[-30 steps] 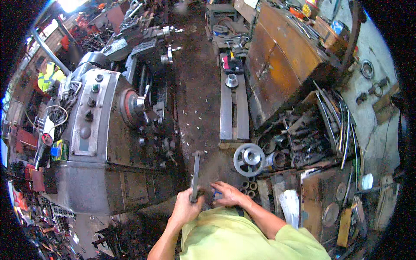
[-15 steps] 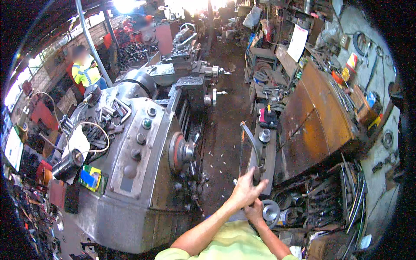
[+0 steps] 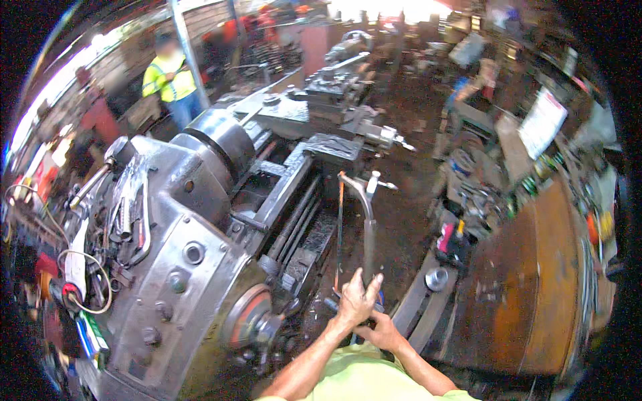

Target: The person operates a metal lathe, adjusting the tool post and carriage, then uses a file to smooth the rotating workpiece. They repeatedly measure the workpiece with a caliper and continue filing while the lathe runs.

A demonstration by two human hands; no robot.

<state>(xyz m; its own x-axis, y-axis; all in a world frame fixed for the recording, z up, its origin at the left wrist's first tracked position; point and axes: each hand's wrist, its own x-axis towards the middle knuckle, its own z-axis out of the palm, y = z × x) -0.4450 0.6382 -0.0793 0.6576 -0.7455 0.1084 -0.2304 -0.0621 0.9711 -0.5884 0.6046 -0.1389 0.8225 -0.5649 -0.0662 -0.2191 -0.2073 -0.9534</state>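
Note:
A hacksaw [image 3: 369,242] stands nearly upright before me, its curved grey frame pointing away and its thin orange-edged blade on the left side. My left hand [image 3: 358,297] is closed around the frame's lower end, thumb and some fingers pointing upward. Just below and to the right, my right hand [image 3: 380,331] is closed at the handle end, most of which the hands hide. By the left hand a short grey rod-like end [image 3: 330,304] sticks out. The saw's tip is in front of the lathe carriage.
A large metal lathe [image 3: 194,267] fills the left, with loose tools [image 3: 130,214] on its top. To the right run a narrow metal bench [image 3: 428,301] and a rusty brown cabinet [image 3: 515,287]. A person in a yellow vest [image 3: 172,83] stands at the far left.
My view has turned left, so the lathe sits further right and larger. Both hands have swung the hacksaw from over the bench to the aisle beside the lathe.

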